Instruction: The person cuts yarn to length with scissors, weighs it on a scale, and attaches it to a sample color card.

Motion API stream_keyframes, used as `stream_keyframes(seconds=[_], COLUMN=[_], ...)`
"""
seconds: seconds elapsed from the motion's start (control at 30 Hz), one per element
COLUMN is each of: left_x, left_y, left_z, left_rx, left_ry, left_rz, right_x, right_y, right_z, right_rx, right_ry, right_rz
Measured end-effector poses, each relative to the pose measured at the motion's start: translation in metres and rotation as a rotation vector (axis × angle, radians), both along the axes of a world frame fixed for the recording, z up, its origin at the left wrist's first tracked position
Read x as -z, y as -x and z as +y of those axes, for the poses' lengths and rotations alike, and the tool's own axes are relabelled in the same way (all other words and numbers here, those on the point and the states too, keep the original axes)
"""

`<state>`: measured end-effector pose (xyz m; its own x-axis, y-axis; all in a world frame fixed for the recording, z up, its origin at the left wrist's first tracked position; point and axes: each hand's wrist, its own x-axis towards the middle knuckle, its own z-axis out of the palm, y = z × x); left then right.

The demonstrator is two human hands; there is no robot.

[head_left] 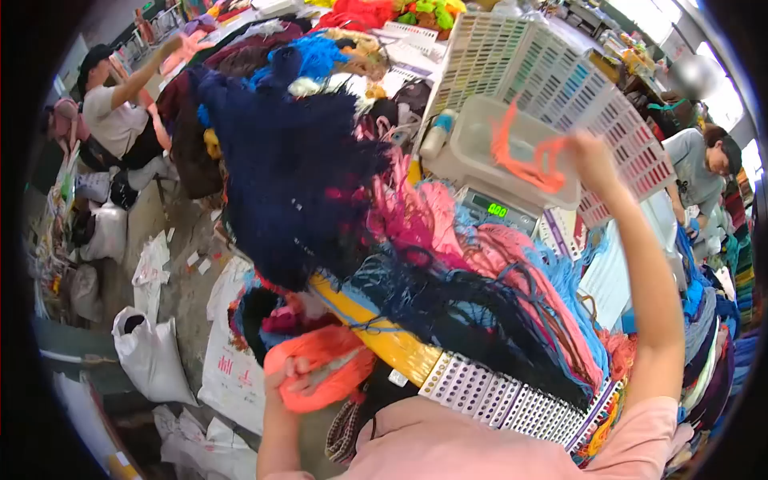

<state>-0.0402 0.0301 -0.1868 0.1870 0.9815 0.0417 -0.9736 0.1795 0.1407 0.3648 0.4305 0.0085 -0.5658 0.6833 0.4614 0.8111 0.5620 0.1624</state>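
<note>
My left hand (293, 376), low at the left, has its fingers wrapped round a looped coral yarn skein (340, 352). At the upper right, my right hand (594, 166) grips a small coral yarn bundle (502, 152), which hangs over a clear plastic tub (462, 152). Motion blurs the right hand and its yarn a little. The tub rests on a digital scale (498, 211) whose green display reads 0.00. A big heap of navy yarn (296, 160) lies between my hands, with pink yarn (436, 210) beside it.
White plastic baskets (552, 72) stand behind the tub, near a capped bottle (436, 136). A perforated white strip (512, 404) lines the near table edge. White sacks (152, 352) lie on the floor at left. One person (120, 120) works at left, another (700, 172) at right.
</note>
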Motion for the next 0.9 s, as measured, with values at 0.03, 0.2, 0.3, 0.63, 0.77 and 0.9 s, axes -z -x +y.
stream_keyframes(seconds=[0.03,0.2,0.3,0.63,0.77,0.9], left_x=[-0.012,-0.038,-0.06,-0.073,-0.073,-0.077], left_y=[-0.013,-0.064,-0.088,-0.119,-0.12,-0.127], left_z=[0.01,0.058,0.079,0.098,0.094,0.094], left_rx=[0.039,0.029,0.076,0.195,0.186,0.14], left_ry=[-0.021,-0.287,-0.248,-0.213,0.01,0.143], left_rz=[-0.007,-0.154,-0.247,-0.168,-0.146,-0.066], right_x=[0.027,0.094,0.1,0.113,0.107,0.104], right_y=[0.005,0.037,0.06,0.074,0.055,0.045], right_z=[-0.015,-0.109,-0.167,-0.217,-0.21,-0.205], right_rx=[0.11,0.033,0.021,-0.154,-0.039,0.031], right_ry=[0.174,0.412,0.634,0.858,0.89,0.868], right_rz=[-0.212,0.544,0.758,0.886,0.797,0.841])
